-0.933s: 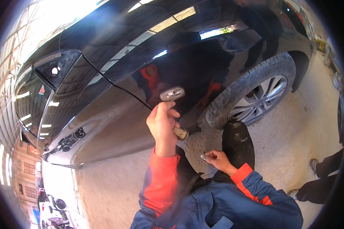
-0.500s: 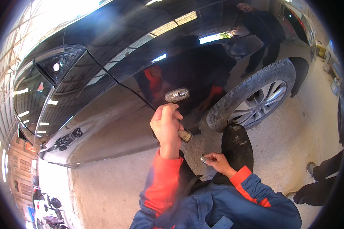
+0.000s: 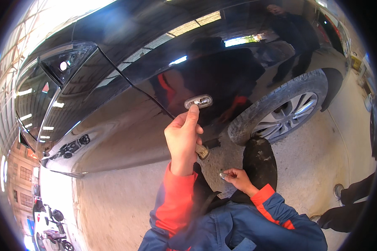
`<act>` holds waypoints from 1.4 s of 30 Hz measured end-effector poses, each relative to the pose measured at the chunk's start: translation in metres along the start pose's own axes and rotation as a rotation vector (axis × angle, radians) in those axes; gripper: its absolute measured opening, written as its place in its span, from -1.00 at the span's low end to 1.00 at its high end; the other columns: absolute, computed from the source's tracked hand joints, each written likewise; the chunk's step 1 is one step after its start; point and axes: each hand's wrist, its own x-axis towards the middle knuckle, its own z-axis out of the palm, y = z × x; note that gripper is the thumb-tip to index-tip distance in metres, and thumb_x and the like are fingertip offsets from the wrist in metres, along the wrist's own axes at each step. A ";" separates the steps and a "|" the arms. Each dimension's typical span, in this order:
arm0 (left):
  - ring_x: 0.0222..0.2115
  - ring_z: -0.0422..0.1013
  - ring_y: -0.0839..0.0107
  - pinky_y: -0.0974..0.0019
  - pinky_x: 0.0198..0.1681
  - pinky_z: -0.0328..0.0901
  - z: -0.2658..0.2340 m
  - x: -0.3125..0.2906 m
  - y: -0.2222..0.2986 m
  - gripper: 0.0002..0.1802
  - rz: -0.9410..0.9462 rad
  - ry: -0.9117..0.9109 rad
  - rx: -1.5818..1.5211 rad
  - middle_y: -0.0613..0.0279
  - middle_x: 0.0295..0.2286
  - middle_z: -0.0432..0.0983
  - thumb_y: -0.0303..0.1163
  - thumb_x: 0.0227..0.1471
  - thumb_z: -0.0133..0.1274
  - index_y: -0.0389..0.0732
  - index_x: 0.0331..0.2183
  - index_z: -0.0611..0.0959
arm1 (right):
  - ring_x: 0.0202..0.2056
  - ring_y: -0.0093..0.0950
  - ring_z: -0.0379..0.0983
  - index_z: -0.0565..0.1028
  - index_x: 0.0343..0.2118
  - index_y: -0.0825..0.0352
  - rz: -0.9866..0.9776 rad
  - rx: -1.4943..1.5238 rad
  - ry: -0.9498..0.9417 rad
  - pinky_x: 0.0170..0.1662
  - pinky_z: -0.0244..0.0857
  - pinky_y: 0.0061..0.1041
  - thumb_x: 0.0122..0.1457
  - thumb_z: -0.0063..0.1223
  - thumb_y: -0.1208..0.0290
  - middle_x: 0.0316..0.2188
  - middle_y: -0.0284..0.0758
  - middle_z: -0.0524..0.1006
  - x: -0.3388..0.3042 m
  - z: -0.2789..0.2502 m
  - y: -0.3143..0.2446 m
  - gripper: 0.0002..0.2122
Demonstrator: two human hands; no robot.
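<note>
Thumb up against the clear oval side lamp [image 3: 198, 101] on the black fender [image 3: 226, 71], the left hand [image 3: 181, 134] curls its other fingers round a brown-ended tool [image 3: 202, 152], most of it hidden by the fist. Lower down, the right hand [image 3: 240, 180] pinches a small shiny piece [image 3: 223, 175]; beyond, a dark-trousered knee [image 3: 259, 157] blocks part of the dusty front wheel [image 3: 285, 111], and another person's legs [image 3: 349, 205] stand off right.
</note>
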 end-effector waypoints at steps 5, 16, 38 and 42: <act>-0.75 0.27 0.63 0.51 -0.71 0.14 0.002 0.005 -0.006 -0.70 0.042 -0.005 -0.076 0.33 -0.62 0.51 -0.24 0.30 0.30 -0.33 -0.23 0.73 | -0.25 -0.70 0.53 0.65 0.02 0.46 -0.031 0.000 0.012 -0.12 0.45 -0.63 0.26 0.30 0.59 -0.25 -0.43 0.68 0.000 0.000 0.002 -0.73; -0.76 0.22 0.63 0.47 -0.71 0.18 0.011 0.003 -0.017 -0.83 0.067 0.018 -0.259 0.29 -0.60 0.53 -0.33 0.31 0.21 -0.22 -0.28 0.64 | -0.37 -0.76 0.40 0.68 -0.02 0.46 -0.049 -0.012 0.015 -0.24 0.36 -0.67 0.28 0.31 0.53 -0.38 -0.53 0.61 -0.002 0.001 -0.001 -0.76; -0.75 0.21 0.65 0.45 -0.69 0.24 0.012 0.004 -0.020 -0.87 0.092 0.090 -0.291 0.18 -0.48 0.65 -0.39 0.28 0.16 -0.24 -0.29 0.62 | -0.16 -0.67 0.52 0.66 0.09 0.45 0.053 0.038 -0.045 -0.01 0.41 -0.60 0.36 0.24 0.49 -0.16 -0.45 0.69 -0.005 -0.004 -0.012 -0.71; -0.75 0.14 0.71 0.44 -0.70 0.21 0.013 0.005 -0.021 -0.89 0.144 0.081 -0.292 0.23 -0.47 0.63 -0.37 0.32 0.12 -0.19 -0.28 0.61 | -0.15 -0.67 0.54 0.66 0.09 0.45 0.081 0.005 -0.049 0.00 0.41 -0.60 0.36 0.24 0.49 -0.15 -0.45 0.69 -0.005 -0.003 -0.012 -0.71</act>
